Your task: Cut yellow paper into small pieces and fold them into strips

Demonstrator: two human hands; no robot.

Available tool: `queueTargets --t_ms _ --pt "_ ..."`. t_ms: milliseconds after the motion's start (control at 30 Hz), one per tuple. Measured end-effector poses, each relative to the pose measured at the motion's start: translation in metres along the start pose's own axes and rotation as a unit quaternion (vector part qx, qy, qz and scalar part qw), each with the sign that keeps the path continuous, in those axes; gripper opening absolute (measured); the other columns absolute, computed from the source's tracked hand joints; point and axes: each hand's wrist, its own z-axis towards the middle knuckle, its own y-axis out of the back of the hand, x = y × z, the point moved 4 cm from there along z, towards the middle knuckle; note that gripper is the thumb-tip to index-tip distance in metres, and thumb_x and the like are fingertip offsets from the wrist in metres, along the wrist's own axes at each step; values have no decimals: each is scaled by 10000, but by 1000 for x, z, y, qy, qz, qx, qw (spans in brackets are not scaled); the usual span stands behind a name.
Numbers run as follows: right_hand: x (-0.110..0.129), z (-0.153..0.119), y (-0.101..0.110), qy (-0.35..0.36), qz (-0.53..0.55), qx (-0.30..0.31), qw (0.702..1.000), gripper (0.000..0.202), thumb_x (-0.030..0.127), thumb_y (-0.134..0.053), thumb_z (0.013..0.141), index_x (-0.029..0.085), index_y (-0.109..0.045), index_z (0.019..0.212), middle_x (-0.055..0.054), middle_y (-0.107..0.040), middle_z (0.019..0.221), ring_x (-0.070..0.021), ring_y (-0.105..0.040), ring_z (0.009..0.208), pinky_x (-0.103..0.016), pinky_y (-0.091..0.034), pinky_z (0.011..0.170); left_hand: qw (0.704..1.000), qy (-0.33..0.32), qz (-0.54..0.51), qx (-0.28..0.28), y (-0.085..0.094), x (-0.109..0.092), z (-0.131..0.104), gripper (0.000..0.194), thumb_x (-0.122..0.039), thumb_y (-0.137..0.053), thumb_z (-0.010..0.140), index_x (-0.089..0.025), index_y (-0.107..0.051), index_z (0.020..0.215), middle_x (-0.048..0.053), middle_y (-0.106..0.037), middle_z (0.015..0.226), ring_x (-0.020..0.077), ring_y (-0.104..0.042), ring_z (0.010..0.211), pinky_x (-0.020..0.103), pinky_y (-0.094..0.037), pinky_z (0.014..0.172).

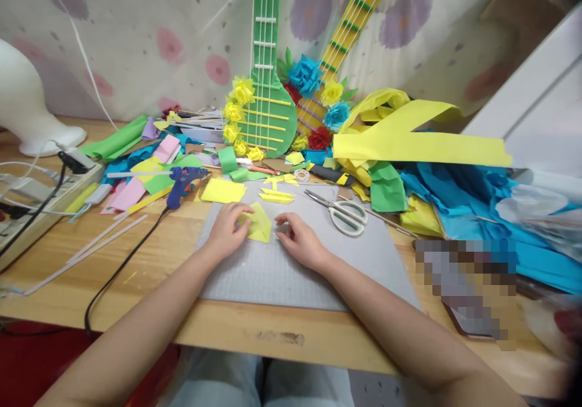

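A small sheet of folded yellow paper [262, 222] lies on a grey mat [300, 279] in front of me. My left hand [228, 230] is at its left edge, with thumb and fingertips on the paper. Just right of the paper, my right hand [300, 238] rests with fingers curled and apart, holding nothing. Beyond the paper lie several narrow folded yellow pieces [276, 196] and a stack of yellow paper [222, 190]. White-handled scissors [348, 219] lie on the mat to the right.
A blue glue gun [182, 182] with a black cord sits at left, near a power strip [54, 198]. Green [268, 116] and yellow paper instruments [350, 31] stand at the back. Blue crepe paper [459, 195] and a partly blurred phone [468, 310] are at right.
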Motion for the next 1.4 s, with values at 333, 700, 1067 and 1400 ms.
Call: queueTargets --t_ms 333,700,1067,1400 --pt "24 21 -17 37 -159 98 982 438 438 -620 722 182 -493 1055 -100 -536 1074 -234 -532 937 -369 -457 745 987 -30 67 145 14 20 -4 253 -298 -523 769 -248 -575 1012 57 -524 1186 231 -443 1107 425 -359 942" --pt "-1 53 5 87 -114 57 988 290 166 -458 821 195 -499 1106 -104 -542 1106 -225 -477 1006 -398 -427 854 989 -14 62 132 -4 12 22 256 -336 -521 775 -237 -594 999 65 -576 1096 220 -481 1052 394 -373 918" --pt "-2 56 3 132 -78 38 988 295 143 -448 774 174 -503 1062 -99 -540 1039 -186 -504 959 -315 -448 813 997 7 34 62 -3 16 27 283 -116 -446 643 -218 -605 854 39 -616 990 203 -511 983 385 -361 891" --pt "2 44 0 206 -192 41 959 235 186 -407 818 168 -521 1023 -108 -573 997 -217 -491 937 -364 -400 828 992 -13 49 113 5 17 8 458 -71 -408 606 -201 -593 1004 29 -635 1022 195 -516 1003 349 -401 897"
